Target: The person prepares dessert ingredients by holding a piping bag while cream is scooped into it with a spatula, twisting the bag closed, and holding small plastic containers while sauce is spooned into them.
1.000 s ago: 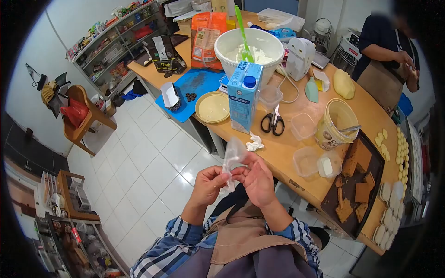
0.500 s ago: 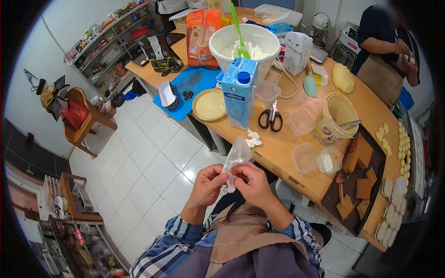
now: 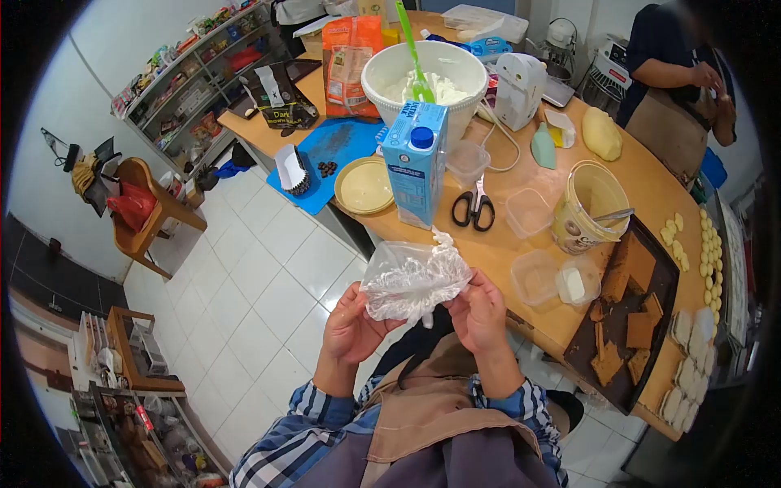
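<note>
Between both hands a clear plastic bag, smeared with white cream inside, is stretched out sideways in front of my apron. My left hand pinches its left edge and my right hand grips its right edge. Just beyond the bag a dab of white cream lies at the table's edge. A blue milk carton with a dark blue cap stands behind it. To the carton's right are black-handled scissors. A white bowl of cream holds a green spatula.
On the wooden table are a cream-coloured tub, clear plastic containers and a dark tray with brown cake pieces. A blue mat lies at the left. Another person stands at the far right.
The plastic bag was bunched narrow between my close-set fingers; now it is spread wide. My hands have moved apart, the left one leftward and the right one rightward.
</note>
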{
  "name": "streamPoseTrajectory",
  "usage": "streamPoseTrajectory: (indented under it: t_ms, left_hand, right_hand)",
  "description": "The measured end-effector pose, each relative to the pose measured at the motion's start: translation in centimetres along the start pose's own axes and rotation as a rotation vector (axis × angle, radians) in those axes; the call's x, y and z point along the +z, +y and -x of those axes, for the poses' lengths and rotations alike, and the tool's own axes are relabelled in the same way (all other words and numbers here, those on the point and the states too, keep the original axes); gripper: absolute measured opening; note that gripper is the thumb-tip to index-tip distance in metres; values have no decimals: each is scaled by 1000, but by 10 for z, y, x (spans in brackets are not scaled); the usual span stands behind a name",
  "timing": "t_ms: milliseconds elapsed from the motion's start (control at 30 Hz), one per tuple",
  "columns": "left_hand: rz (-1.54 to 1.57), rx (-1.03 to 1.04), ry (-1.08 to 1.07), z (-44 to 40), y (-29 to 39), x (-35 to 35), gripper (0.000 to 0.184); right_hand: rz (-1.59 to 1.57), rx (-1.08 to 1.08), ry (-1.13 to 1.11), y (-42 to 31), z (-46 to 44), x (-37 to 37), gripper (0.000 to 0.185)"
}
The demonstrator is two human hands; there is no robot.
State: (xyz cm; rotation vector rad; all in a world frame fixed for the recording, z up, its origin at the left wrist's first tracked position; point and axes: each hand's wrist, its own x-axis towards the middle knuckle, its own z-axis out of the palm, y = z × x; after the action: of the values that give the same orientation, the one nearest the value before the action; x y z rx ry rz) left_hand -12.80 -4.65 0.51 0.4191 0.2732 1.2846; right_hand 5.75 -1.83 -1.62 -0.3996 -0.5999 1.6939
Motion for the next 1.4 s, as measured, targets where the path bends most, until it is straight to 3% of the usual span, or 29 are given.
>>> streamPoseTrajectory:
  t_ms: [200, 300, 533, 900, 1133, 1233, 1333, 1400]
  left_hand:
    - [-117, 80, 31, -1, -7, -8, 6]
    - [-199, 111, -51, -2, -11, -12, 6]
    - [-106, 31, -16, -3, -17, -6, 9]
    - [-69, 7, 8, -7, -20, -14, 15]
    - [9, 34, 362, -12, -1, -15, 13]
    - [16, 39, 226, -12, 7, -31, 14]
    - [86, 26, 268, -14, 17, -36, 16]
    - [175, -26, 132, -13, 19, -48, 30]
  right_hand:
    - [-38, 62, -8, 2, 9, 9, 21]
    - [5, 79, 7, 4, 10, 14, 27]
    - [-65, 99, 57, 4, 13, 14, 39]
    - [-19, 117, 73, 7, 9, 1, 23]
    - [-84, 159, 65, 2, 11, -12, 16]
    - [-63, 220, 42, 2, 12, -18, 13]
    - [-134, 203, 38, -4, 12, -18, 15]
    - [-140, 211, 45, -2, 10, -19, 16]
